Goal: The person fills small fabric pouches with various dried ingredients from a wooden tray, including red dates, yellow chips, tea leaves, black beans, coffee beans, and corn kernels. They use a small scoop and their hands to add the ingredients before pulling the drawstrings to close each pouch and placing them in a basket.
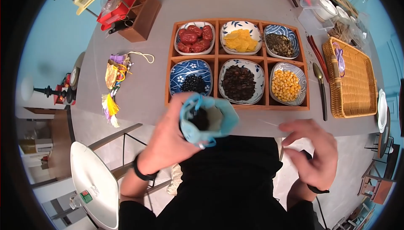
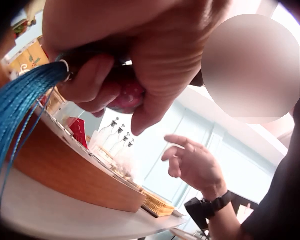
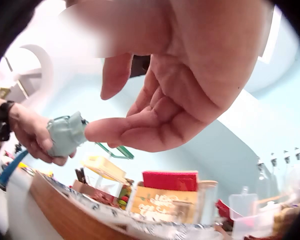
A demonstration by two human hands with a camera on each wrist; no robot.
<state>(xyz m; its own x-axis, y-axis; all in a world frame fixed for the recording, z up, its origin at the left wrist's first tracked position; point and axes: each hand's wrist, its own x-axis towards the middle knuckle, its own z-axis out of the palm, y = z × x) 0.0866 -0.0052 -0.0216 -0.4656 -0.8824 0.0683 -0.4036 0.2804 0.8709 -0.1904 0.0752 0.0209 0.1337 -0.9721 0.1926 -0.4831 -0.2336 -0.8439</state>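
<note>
My left hand (image 1: 168, 139) grips a light-blue cloth pouch (image 1: 225, 116) by its side, over the table's front edge. The pouch's mouth faces up toward the head camera, with something dark inside. A blue tassel (image 2: 27, 95) hangs beside that hand in the left wrist view. To the right, my right hand (image 1: 313, 152) is raised and holds nothing, its fingers loosely bent. In the right wrist view its fingertips overlap the edge of the pouch (image 3: 65, 135). Just beyond the pouch is a blue flowered bowl (image 1: 179, 72) with small black beans (image 1: 193, 83).
A wooden divided tray (image 1: 170, 64) holds several bowls, including red dates (image 1: 189, 38), yellow slices (image 1: 240, 40), dark brown pieces (image 1: 239, 85) and corn kernels (image 1: 286, 85). Right lie a spoon (image 1: 322, 91) and wicker basket (image 1: 355, 83); left, a tasselled sachet (image 1: 112, 76).
</note>
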